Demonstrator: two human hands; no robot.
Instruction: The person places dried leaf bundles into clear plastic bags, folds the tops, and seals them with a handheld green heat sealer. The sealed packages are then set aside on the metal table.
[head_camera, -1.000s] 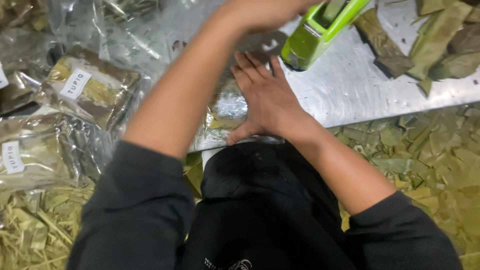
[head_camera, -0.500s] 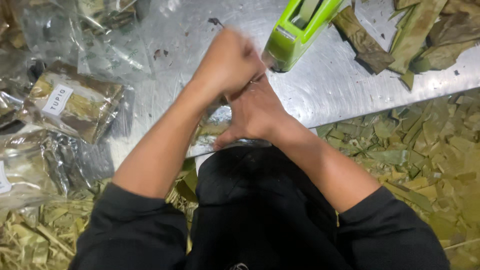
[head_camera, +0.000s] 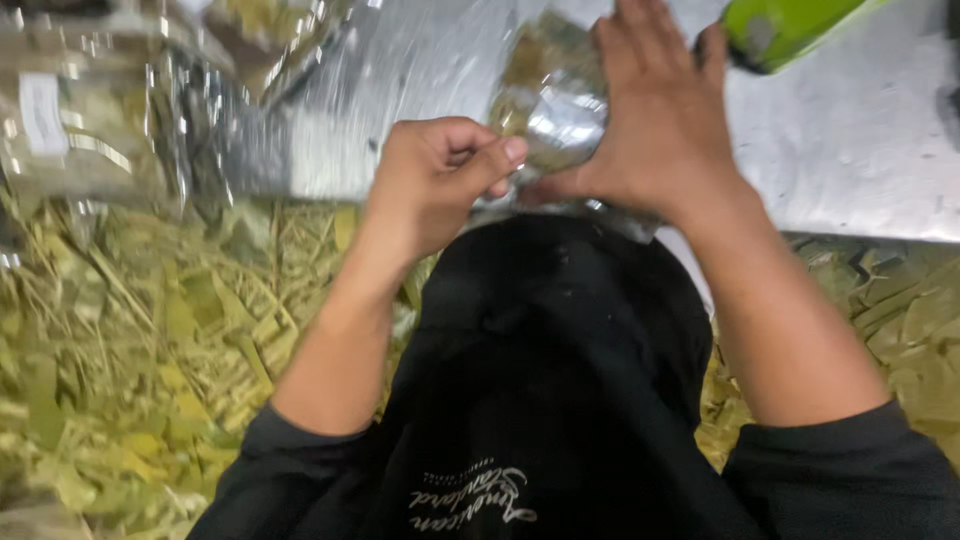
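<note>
A clear plastic pouch (head_camera: 548, 110) of dried greenish leaf matter lies on the metal table (head_camera: 850, 150), at its near edge, directly ahead of the person. The right hand (head_camera: 660, 120) lies flat over the pouch's right side, fingers extended and close together, palm pressing down rather than gripping. The left hand (head_camera: 435, 180) is curled into a loose fist at the pouch's lower left corner, thumb tip against the forefinger, seemingly pinching the film edge; the exact contact is blurred. At upper left, a further clear bag (head_camera: 90, 110) of the same material lies on the table, bearing a small white rectangular label (head_camera: 40, 110); its print is unreadable. A lime-green plastic device (head_camera: 790, 30) sits at the top right, just beyond the right fingertips. Loose dried leaves and stalks (head_camera: 130, 350) lie below the table edge on both sides. The person's black garment (head_camera: 560, 380) blocks the lower centre.
</note>
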